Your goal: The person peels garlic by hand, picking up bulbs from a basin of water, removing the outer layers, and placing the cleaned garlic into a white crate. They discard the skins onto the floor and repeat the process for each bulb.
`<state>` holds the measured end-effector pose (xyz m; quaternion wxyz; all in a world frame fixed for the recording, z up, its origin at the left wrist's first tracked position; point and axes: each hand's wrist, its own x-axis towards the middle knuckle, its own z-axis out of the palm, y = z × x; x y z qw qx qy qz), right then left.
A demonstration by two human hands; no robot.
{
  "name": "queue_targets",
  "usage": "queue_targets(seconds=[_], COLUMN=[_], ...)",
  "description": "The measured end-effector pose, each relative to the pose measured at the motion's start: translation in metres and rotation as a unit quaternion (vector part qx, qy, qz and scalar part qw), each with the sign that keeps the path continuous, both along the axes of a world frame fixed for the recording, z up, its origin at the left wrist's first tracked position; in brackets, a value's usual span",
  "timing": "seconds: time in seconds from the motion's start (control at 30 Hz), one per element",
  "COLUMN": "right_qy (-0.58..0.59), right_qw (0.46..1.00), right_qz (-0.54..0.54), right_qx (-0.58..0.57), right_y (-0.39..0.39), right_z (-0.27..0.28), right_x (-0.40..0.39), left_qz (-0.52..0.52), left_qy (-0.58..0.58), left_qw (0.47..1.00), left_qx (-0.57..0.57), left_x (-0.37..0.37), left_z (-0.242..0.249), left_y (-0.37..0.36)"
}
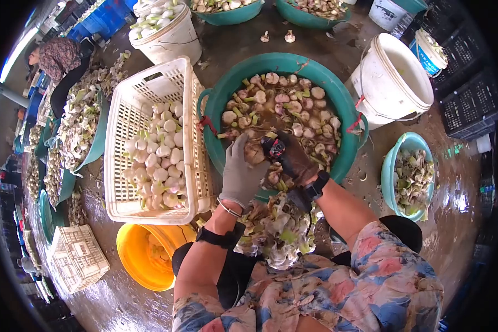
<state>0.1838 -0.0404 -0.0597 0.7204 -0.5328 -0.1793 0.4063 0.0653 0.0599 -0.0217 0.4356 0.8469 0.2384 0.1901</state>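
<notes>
My left hand (241,174), in a pale grey glove, is closed around a brownish garlic bulb (254,153) over the near side of a green tub (210,141). Right beside it, my right hand (297,159) wears a dark brown glove and is closed on a small black-and-red tool (274,147); its working end is hidden. The tub holds many garlic bulbs (293,105) in murky brown water, some with green stem stubs. Below my hands, between my legs, lies a heap of peeled garlic skins (279,232).
On the left stands a white crate (113,188) of cleaned garlic, with a yellow bucket (128,274) below it. A white bucket (371,94) and a teal basin (390,166) of skins stand on the right. Another person (63,58) bends over at the far left.
</notes>
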Motion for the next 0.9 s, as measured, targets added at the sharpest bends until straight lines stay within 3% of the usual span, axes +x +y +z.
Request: queue_targets(seconds=[0.07, 0.17, 0.23, 0.37, 0.4, 0.43, 0.47, 0.53, 0.6, 0.67, 0.7, 0.73, 0.77, 0.8, 0.83, 0.87, 0.9], right_qy=[0.057, -0.041, 0.085, -0.013, -0.066, -0.12, -0.122, -0.111, -0.063, -0.012, -0.236, -0.448, -0.33, -0.331, -0.172, -0.007, -0.006], right_qw=[0.997, 0.998, 0.993, 0.999, 0.996, 0.988, 0.988, 0.993, 0.998, 0.999, 0.971, 0.892, 0.938, 0.937, 0.985, 0.996, 0.996], right_qz=[0.016, 0.033, 0.038, 0.035, 0.045, 0.056, 0.056, -0.025, -0.009, 0.004, 0.021, 0.038, 0.024, 0.026, 0.006, -0.016, -0.016], right_qx=[0.038, 0.039, 0.067, -0.021, -0.048, -0.075, -0.076, -0.03, 0.005, 0.038, -0.001, -0.042, -0.107, -0.107, -0.01, 0.087, 0.086], right_y=[-0.01, -0.025, -0.032, -0.046, -0.047, -0.047, -0.048, -0.048, -0.05, -0.053, -0.056, -0.058, -0.057, -0.054, -0.051, -0.049, -0.053], right_z=[0.01, 0.004, 0.004, 0.031, 0.039, 0.044, 0.04, 0.034, 0.048, 0.059, 0.06, 0.061, 0.059, 0.056, 0.054, 0.053, 0.053], right_x=[-0.003, -0.009, -0.011, -0.024, -0.027, -0.028, -0.032, -0.043, -0.042, -0.044, -0.046, -0.047, -0.049, -0.05, -0.051, -0.053, -0.053], left_qz=[-0.006, -0.023, -0.033, -0.04, -0.045, -0.048, -0.048, -0.078, -0.091, -0.106, -0.112, -0.114, -0.123, -0.129, -0.116, -0.115, -0.112], left_qy=[-0.006, -0.023, -0.038, -0.037, -0.063, -0.086, -0.088, -0.03, -0.016, -0.083, -0.075, -0.076, -0.08, -0.084, -0.08, -0.08, -0.045], left_qw=[1.0, 0.999, 0.998, 0.997, 0.96, 0.88, 0.879, 0.737, 0.741, 0.864, 0.897, 0.896, 0.885, 0.872, 0.872, 0.872, 0.866], left_qx=[0.02, -0.043, -0.048, -0.06, -0.269, -0.465, -0.465, -0.671, -0.665, -0.485, -0.42, -0.421, -0.443, -0.464, -0.469, -0.469, -0.485], left_x=[-0.007, -0.013, -0.017, -0.026, -0.032, -0.036, -0.038, -0.039, -0.041, -0.042, -0.042, -0.042, -0.043, -0.045, -0.049, -0.05, -0.049], left_z=[0.005, 0.004, 0.003, 0.023, 0.034, 0.044, 0.043, 0.04, 0.041, 0.048, 0.053, 0.052, 0.05, 0.049, 0.054, 0.051, 0.045], left_y=[-0.007, -0.012, -0.015, -0.023, -0.025, -0.026, -0.022, -0.01, -0.015, -0.028, -0.031, -0.03, -0.026, -0.022, -0.021, -0.017, -0.013])
